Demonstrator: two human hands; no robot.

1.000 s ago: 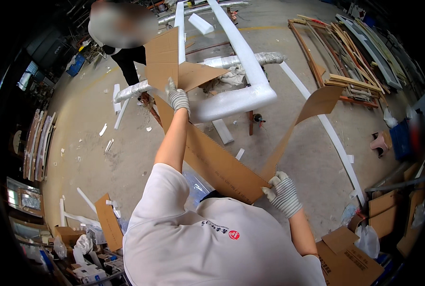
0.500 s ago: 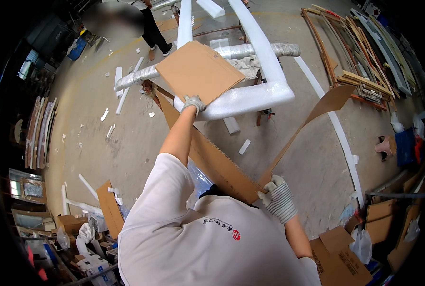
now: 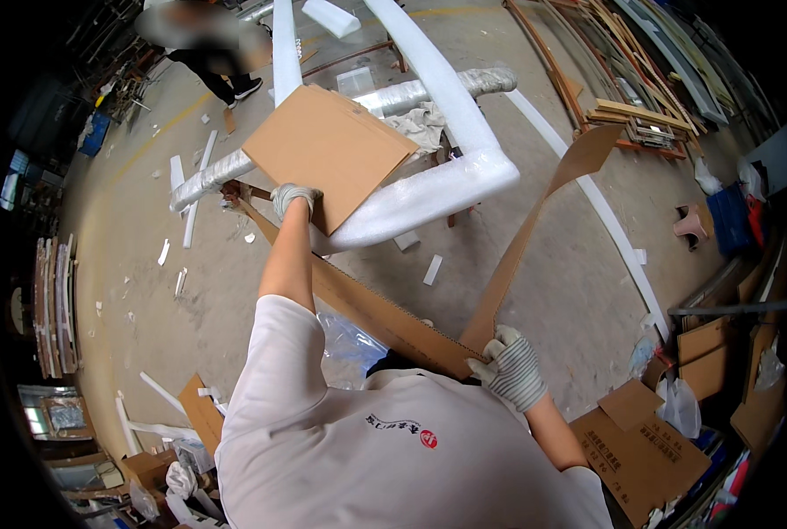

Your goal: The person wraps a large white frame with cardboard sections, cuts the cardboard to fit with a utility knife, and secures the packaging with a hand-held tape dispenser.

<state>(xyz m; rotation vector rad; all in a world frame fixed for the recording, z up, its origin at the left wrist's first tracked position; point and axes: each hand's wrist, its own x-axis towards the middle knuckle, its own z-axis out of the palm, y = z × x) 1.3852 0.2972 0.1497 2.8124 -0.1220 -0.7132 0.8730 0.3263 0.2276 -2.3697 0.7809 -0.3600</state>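
Observation:
My left hand, in a pale knit glove, is closed on the near left edge of a flat stack of brown cardboard sheets. The stack overlaps a frame wrapped in white foam. Low and to the right, my right hand, in a striped glove, grips a long cardboard strip at its bend. One arm of this strip runs up left beneath my left forearm. The other rises to the right and ends in a curled flap. The fingertips under the cardboard are hidden.
Silver-wrapped bars support the foam frame. A person stands at the far left. Timber and metal lengths lie far right. Foam scraps dot the floor. A cardboard box and plastic bags are near right.
The cardboard stack has shifted toward me and left over the foam frame, with my left hand at its edge. My right hand still grips the strip. The whole view has shifted somewhat.

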